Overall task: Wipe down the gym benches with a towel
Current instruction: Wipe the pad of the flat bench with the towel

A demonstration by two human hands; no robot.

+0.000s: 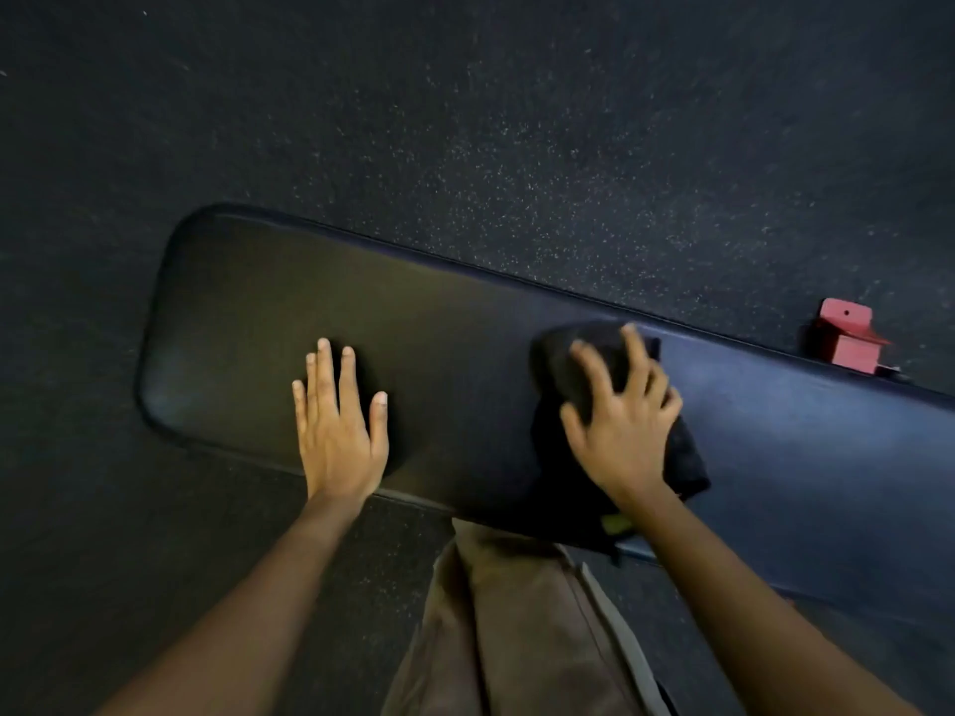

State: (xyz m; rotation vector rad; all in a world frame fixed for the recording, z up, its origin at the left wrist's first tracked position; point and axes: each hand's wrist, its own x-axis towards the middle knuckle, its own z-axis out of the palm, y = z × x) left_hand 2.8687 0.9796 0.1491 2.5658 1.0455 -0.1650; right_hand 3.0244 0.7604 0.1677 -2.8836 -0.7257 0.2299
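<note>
A long black padded gym bench (248, 302) runs from the left middle to the right edge of the head view. My left hand (338, 426) lies flat on the pad with straight fingers, near its front edge. A dark bunched towel (682, 457) sits on the pad to the right of centre. My right hand (622, 421) presses down on top of the towel with fingers spread and slightly bent over the bunched cloth.
Dark speckled rubber floor (517, 121) surrounds the bench. A red metal bracket of the bench frame (847, 338) shows behind the pad at the right. My brown trouser leg (517, 622) stands against the bench's front edge.
</note>
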